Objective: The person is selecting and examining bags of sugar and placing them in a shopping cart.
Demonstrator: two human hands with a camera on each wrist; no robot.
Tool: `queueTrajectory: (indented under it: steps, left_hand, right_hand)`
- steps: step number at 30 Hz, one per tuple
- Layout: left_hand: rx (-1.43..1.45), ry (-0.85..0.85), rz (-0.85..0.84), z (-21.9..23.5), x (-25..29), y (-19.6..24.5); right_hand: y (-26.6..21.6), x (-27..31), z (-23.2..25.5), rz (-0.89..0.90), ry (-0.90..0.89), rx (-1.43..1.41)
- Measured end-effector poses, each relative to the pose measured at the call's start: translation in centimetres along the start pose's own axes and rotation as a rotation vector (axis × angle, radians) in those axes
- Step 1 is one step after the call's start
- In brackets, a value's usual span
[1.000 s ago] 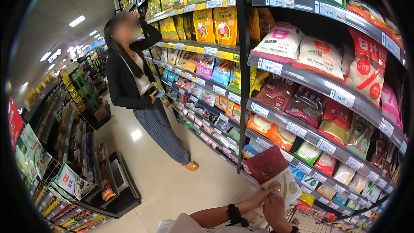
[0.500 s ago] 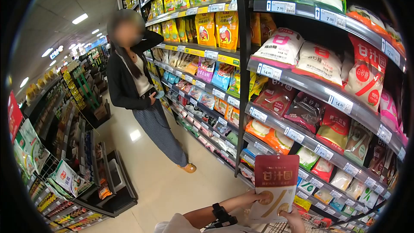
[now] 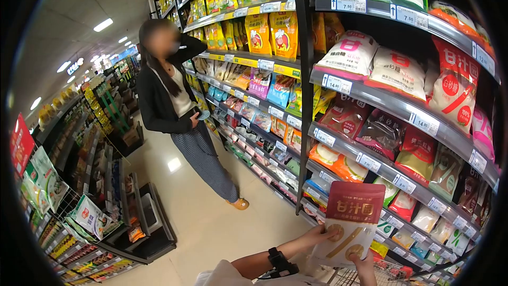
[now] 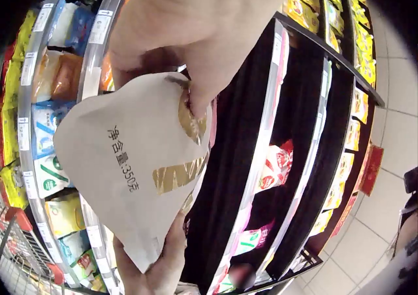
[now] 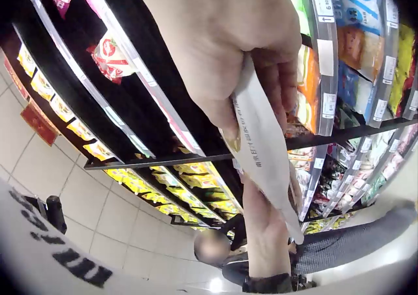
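Note:
A maroon-and-white stand-up pouch (image 3: pixel 353 209) with gold print faces me at the lower right of the head view. My left hand (image 3: pixel 320 234) grips its left edge, the thumb lying on the front. At the lower right corner, my right hand (image 3: pixel 364 268) pinches it with the thumb in front. From the left wrist, the white lower part of the pouch (image 4: pixel 124 158) shows a printed 350 g weight. The right wrist view catches the pouch (image 5: pixel 266 141) nearly edge-on, between the thumb and fingers of my right hand (image 5: pixel 225 37).
Shelves (image 3: pixel 370 82) of bagged sugar rise close on the right, with price labels along their edges. A shopping cart (image 3: pixel 394 271) stands below my hands. Further along the aisle a person (image 3: pixel 172 90) stands by the shelves. Another shelf unit (image 3: pixel 153 222) lines the left side.
The pouch has turned from a tilt to nearly upright, front towards me. My hands, close together at its bottom before, have moved apart to its left edge and lower right corner.

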State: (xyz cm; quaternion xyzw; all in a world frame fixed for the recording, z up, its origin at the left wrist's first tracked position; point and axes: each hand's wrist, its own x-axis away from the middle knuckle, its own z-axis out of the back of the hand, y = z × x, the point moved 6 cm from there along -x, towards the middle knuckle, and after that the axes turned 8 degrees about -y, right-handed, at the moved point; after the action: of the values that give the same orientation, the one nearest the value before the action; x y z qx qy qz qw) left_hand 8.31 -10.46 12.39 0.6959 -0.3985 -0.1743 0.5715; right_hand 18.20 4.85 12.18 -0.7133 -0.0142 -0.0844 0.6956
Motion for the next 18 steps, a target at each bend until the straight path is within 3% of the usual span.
queueTrajectory:
  steps: [3,6,8,10,13,18]
  left_hand:
    - [-0.465,0.156,0.199,0.6,0.7,1.1]
    - [-0.226,0.084,-0.025,0.3,0.0,0.1]
    - [-0.317,0.087,0.219,1.7,-1.0,-3.4]
    - [-0.208,0.084,0.108,2.1,-2.2,-5.8]
    - [0.279,0.009,0.003,-3.1,-2.5,-1.3]
    - [0.211,0.008,-0.001,-4.4,-4.2,-2.8]
  right_hand:
    - [1.1,-0.4,0.1,0.053,-0.088,-0.052]
    - [-0.7,0.4,-0.8,0.026,-0.033,-0.114]
    - [-0.5,0.6,-0.2,0.007,-0.080,-0.070]
    - [0.2,0.7,0.8,0.046,-0.076,-0.082]
    - [0.0,1.3,3.3,0.037,-0.059,-0.057]
    - [-0.1,2.4,5.1,-0.012,-0.017,-0.069]
